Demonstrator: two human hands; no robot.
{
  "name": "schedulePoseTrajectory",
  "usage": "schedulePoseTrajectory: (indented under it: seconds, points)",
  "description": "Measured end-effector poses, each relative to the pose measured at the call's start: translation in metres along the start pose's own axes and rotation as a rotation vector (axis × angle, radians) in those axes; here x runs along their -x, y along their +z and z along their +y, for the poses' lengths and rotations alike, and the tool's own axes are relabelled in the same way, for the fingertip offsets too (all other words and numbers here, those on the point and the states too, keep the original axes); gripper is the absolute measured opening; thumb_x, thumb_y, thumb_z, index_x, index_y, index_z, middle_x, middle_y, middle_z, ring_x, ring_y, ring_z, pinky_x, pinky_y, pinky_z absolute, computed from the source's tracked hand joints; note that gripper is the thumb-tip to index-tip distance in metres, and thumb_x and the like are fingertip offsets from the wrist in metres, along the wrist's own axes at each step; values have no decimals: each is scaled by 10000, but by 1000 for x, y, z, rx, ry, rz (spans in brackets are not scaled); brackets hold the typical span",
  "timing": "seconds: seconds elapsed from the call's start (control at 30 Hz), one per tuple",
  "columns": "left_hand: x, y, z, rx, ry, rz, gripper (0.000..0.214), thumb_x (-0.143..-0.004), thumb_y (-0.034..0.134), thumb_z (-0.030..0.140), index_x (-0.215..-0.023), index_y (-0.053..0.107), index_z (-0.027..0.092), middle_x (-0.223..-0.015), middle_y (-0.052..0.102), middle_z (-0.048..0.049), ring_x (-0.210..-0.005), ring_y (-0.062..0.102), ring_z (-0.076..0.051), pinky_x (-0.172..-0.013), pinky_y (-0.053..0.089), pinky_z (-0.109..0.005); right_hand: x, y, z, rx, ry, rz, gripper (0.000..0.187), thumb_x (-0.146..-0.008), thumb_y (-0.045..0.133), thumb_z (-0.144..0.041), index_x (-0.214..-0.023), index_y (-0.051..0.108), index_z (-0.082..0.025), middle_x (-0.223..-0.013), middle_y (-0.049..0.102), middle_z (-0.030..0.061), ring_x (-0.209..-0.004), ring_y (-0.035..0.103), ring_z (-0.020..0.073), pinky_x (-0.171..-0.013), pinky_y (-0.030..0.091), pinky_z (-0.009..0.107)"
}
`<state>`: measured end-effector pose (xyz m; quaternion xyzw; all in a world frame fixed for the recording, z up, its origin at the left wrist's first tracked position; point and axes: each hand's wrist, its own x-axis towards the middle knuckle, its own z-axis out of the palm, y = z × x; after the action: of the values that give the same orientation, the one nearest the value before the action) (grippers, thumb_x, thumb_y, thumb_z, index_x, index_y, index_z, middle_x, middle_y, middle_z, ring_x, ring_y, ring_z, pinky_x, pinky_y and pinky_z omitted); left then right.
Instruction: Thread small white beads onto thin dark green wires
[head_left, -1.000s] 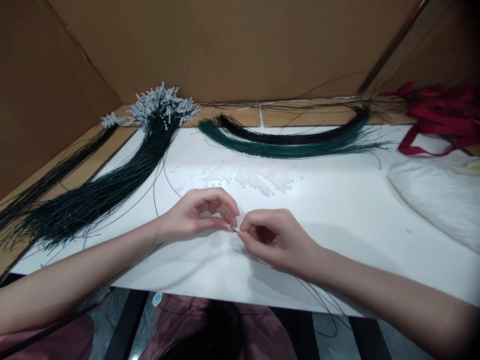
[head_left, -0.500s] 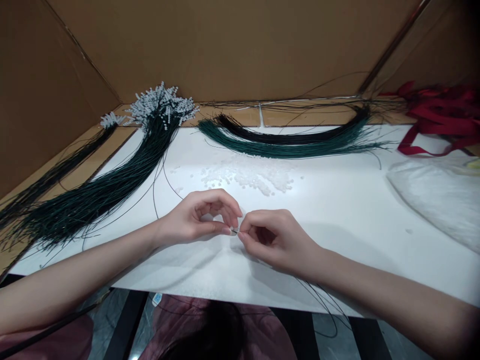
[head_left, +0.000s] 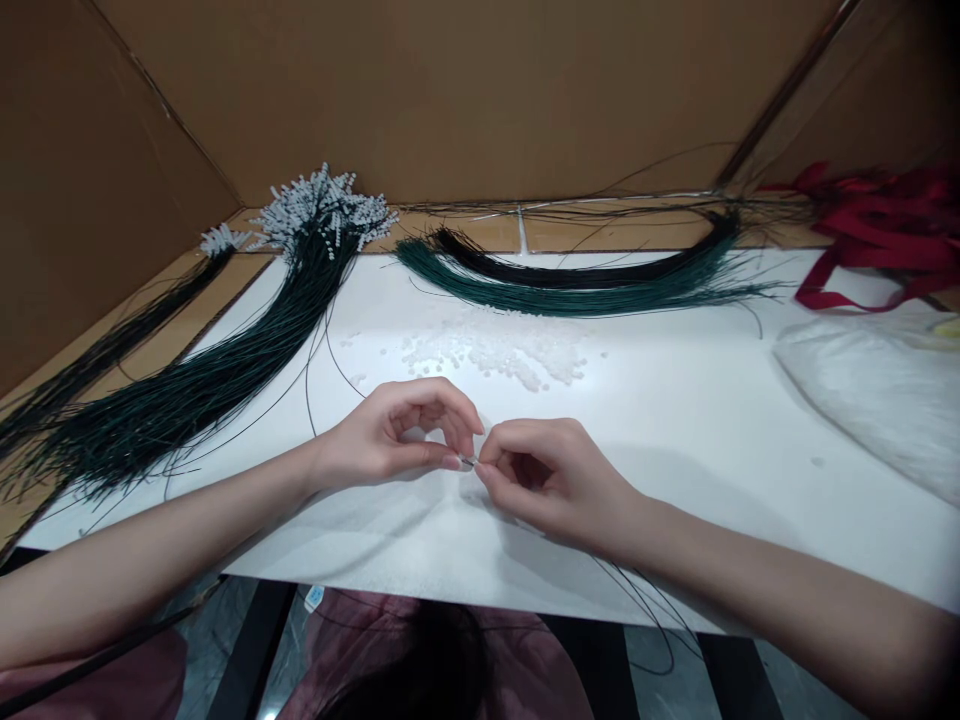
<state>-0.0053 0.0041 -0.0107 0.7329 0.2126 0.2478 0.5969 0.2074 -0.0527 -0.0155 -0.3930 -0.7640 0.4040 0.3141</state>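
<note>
In front of me, low over the white board (head_left: pixel 360 545), both hands meet at the end of a thin dark wire (head_left: pixel 467 462). My left hand (head_left: pixel 397 435) pinches the wire between thumb and a bent finger, its index finger arched above. From the right, my right hand (head_left: pixel 559 480) grips the same wire between thumb and index fingertips, the other fingers curled in. Something small and pale shows at the fingertips, too tiny to make out. Loose wire strands (head_left: pixel 660 620) hang below my right wrist past the board's edge. Behind the hands lie scattered small white beads (head_left: pixel 510 355).
A large bundle of green wires (head_left: pixel 225 385) with white-beaded tips (head_left: pixel 322 210) lies left, beside a smaller dark bundle (head_left: pixel 127 340). Green wires (head_left: pixel 577 298) and black wires (head_left: pixel 540 272) curve behind the beads. Red ribbon (head_left: pixel 877 245) and a clear plastic bag (head_left: pixel 885 390) lie right. Cardboard walls (head_left: pixel 480 90) enclose the back.
Almost nothing differs. The fingertips have shifted very slightly on the wire, and both arms keep their place.
</note>
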Motion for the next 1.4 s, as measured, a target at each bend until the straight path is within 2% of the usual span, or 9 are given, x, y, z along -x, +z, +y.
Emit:
schedulePoseTrajectory:
  seconds: [1.07,1.4]
  points:
    - [0,2,3,-37,-32,-32,220,-812,677,49,-1006,628,141,-869,666,-42,-826,649,-123,-766,534,-230,1,1,3,54,-43,-15,113,-786,563,-97,-685,599,-131,-569,440,-61,-510,363,36,-504,299,160]
    - [1,2,2,-31,-30,-55,236,-820,663,37,-1025,618,145,-884,659,-39,-842,640,-118,-782,532,-225,-1,1,2,38,-45,-16,131,-774,565,-81,-653,565,-131,-562,421,-65,-504,351,33,-504,293,160]
